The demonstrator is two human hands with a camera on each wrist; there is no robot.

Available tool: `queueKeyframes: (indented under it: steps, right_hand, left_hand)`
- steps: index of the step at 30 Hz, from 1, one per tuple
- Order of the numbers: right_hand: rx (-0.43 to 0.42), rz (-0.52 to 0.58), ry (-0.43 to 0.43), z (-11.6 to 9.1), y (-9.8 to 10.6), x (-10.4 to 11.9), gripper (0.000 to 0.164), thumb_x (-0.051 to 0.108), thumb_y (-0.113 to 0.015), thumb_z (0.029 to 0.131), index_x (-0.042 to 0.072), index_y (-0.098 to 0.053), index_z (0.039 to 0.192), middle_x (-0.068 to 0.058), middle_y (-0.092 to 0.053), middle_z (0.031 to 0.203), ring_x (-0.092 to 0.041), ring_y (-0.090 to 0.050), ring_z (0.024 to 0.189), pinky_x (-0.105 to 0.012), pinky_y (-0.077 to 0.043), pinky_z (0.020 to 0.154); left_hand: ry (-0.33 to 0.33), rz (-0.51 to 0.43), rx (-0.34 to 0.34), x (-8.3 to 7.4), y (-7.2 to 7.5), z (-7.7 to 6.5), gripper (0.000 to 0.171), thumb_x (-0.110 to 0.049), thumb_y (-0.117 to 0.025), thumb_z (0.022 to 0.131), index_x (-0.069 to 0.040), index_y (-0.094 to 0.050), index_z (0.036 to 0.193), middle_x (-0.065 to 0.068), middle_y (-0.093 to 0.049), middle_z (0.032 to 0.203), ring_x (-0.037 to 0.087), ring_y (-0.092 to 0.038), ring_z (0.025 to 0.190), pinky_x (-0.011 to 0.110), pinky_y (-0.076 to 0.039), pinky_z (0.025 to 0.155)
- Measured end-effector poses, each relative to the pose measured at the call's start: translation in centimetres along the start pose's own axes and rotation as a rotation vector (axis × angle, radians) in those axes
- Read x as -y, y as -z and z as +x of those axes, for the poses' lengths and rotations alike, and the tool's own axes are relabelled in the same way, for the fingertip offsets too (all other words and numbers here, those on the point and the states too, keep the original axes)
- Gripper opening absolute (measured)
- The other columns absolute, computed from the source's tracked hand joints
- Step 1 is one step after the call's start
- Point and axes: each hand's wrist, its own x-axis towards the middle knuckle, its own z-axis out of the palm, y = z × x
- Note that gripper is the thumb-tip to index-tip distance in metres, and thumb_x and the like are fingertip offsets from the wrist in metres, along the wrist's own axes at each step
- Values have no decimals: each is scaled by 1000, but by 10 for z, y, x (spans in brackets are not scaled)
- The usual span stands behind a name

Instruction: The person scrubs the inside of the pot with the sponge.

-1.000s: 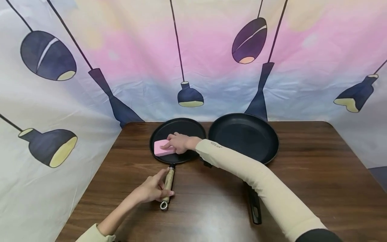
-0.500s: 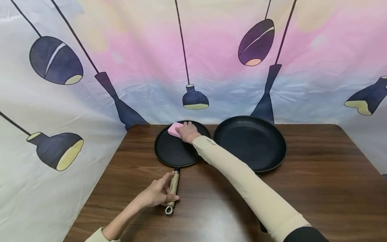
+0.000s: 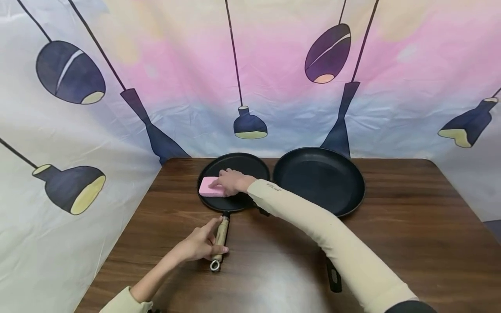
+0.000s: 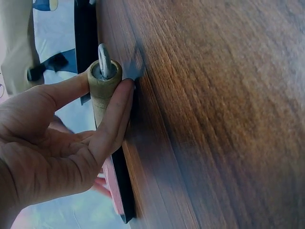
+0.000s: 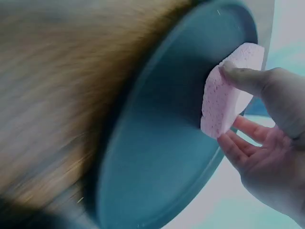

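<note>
Table (image 3: 411,226): I saw brown wood grain and rounded far corners.
Big pan (image 3: 317,178): it lay right side up near the table's far edge, its black handle (image 3: 335,282) pointing toward my head camera.
Cloth (image 3: 188,56): it hung creased behind the table, pink, blue and cream.
Lamps (image 3: 250,124): I made out dark ones printed on the cloth.

- Brown wood-grain table (image 3: 422,226): before printed fabric backdrop (image 3: 274,65).
- Shallow round black pan (image 3: 250,164): on table, far side; its pale wooden handle (image 3: 221,234) nearward.
- Deeper round black frying pan (image 3: 318,174): right of shallow pan; rims apparently close, contact uncertain behind the cream fabric sleeve (image 3: 325,226).
- Pink rectangular sponge (image 3: 206,188): on shallow pan, left part, in bare right hand (image 3: 233,181).
- Bare left hand (image 3: 198,243): at wooden handle, before shallow pan.
</note>
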Motion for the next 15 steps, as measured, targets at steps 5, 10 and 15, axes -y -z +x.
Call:
queueKeyframes:
  steps: [5, 10, 15]
  right_hand:
    - [31, -13, 66, -28, 2, -6, 57, 21, -70, 99, 33, -51, 151, -7, -54, 145, -24, -50, 130, -37, -45, 115]
    - [54, -9, 95, -49, 1, -12, 56, 21, -70, 99, 32, -51, 150, -8, -54, 144, -25, -52, 129, -38, -45, 115]
    - [88, -9, 99, -67, 0, -17, 55, 16, -67, 100, 33, -50, 150, -7, -55, 143, -24, -53, 129, -37, -46, 114]
  left_hand:
    - [19, 27, -23, -5, 2, 2, 93, -11, -84, 85, 7, -26, 156, 8, -57, 78, 14, -62, 61, 33, -63, 58]
    - [46, 28, -40, -8, 1, -1, 93, -10, -84, 85, 6, -27, 156, 9, -57, 80, 15, -61, 65, 34, -63, 59]
    - [59, 18, -41, -8, -2, -4, 93, -10, -84, 86, 5, -26, 157, 9, -56, 81, 15, -60, 67, 35, -64, 60]
